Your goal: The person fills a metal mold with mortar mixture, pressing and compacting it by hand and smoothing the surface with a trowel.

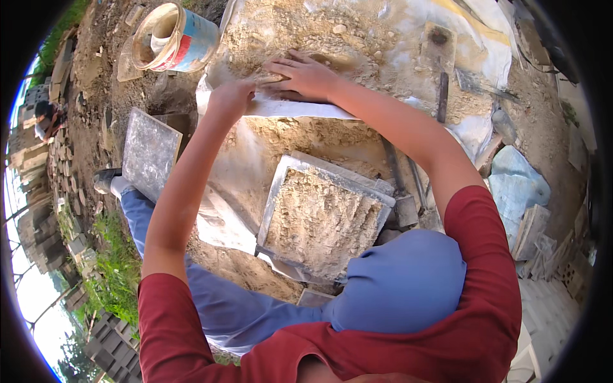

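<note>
1. The square metal mould (322,214) sits in the middle, and it is full of crumbly sandy mix. Every other place here is told from this mould.
2. Far above the mould lies a big pile of sandy mix (357,45) on a white sheet (287,108).
3. The right hand (303,75) lies flat on the near edge of that pile, well above the mould. Its fingers are spread out and point to the left. It is pressed on the mix and grips nothing.
4. The left hand (231,96) is just beside the right hand, above the mould and a bit to its left. It rests at the edge of the white sheet. Its fingers are curled, but I cannot tell if they pinch the sheet or the mix.
5. The two hands almost touch at the fingertips.
6. To the left of the mould a flat grey slab (150,153) stands tilted on the dirt.
7. Far up and to the left of the mould there is a bucket (175,38) lying on its side. It is blue and red on the outside and pale inside.
8. Just right of the mould lies a dark tool with a long handle (397,185), and its heavy end is next to the mould's right corner.
9. Above and right of the mould a flat trowel (440,57) lies on the pile.
10. Below the mould is the person's knee in blue trousers (402,281).
11. Far to the left of the mould, grey blocks (57,166) lie in rows on the ground.
</note>
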A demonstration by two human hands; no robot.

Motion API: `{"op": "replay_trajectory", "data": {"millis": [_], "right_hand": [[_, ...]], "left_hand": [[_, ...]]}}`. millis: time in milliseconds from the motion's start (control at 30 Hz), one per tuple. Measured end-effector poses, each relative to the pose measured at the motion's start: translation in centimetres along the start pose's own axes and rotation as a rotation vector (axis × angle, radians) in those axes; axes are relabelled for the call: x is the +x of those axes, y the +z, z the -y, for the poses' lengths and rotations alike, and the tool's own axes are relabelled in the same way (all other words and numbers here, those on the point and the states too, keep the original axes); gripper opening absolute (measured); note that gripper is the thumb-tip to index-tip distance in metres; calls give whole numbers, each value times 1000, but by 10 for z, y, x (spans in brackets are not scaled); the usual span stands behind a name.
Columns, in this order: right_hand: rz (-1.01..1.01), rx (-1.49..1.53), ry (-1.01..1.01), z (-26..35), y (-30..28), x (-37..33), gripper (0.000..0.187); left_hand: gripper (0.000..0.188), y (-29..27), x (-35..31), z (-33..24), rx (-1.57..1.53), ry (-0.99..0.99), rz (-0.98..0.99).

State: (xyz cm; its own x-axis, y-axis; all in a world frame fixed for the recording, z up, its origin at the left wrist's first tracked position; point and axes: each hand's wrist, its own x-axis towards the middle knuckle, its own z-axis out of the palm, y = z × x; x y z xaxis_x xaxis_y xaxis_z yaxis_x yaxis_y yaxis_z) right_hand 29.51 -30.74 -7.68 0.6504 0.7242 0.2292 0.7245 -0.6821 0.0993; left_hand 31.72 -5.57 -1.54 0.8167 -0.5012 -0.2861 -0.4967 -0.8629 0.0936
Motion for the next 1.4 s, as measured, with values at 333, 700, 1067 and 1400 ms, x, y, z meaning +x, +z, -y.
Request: {"op": "replay_trajectory", "data": {"millis": [333, 700, 1067, 1400], "right_hand": [[-180, 169, 159, -36, -6, -13, 40], [22, -78, 178, -96, -5, -119, 47], [-279, -124, 853, -72, -82, -194, 46], [-37, 167, 1333, -91, -65, -275, 42]], "left_hand": [[15, 16, 1, 21, -50, 228, -95], [23, -2, 2, -19, -7, 512, -374], [35, 16, 51, -18, 140, 564, -324], [119, 38, 93, -63, 48, 70, -424]]}}
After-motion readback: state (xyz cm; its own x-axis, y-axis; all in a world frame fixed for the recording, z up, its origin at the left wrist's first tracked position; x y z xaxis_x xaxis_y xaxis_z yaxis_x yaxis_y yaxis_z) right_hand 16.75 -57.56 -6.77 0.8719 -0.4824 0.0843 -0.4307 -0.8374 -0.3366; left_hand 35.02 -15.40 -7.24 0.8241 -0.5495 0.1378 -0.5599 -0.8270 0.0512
